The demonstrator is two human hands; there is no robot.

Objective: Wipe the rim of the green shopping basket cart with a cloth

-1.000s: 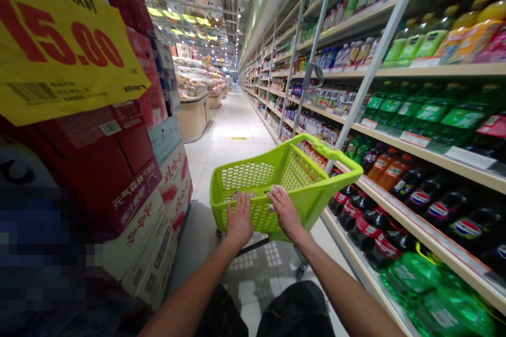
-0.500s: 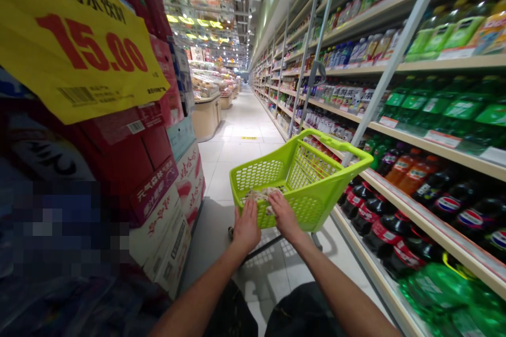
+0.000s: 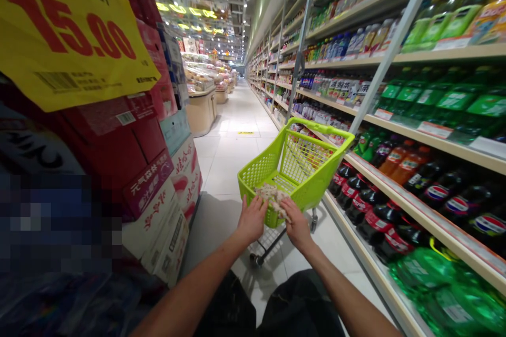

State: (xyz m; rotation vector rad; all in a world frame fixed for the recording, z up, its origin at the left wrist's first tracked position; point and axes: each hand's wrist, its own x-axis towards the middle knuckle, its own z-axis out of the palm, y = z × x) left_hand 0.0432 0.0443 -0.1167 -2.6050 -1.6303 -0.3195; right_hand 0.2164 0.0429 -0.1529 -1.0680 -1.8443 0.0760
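Observation:
A lime-green shopping trolley stands in the aisle just ahead of me, turned a little to the right. My left hand grips its near rim. My right hand is closed on the rim beside it. Between the two hands a pale, mottled packet lies at the near edge of the basket, touched by the fingers of both hands.
Long shelves of soft-drink bottles run down the right side, close to the trolley. On the left stands a stack of red and white cartons with a yellow price sign. The tiled aisle stretches ahead past a display counter.
The trolley has rolled forward and swung rightward toward the shelves. Both hands stayed on its near rim and came closer together round the packet.

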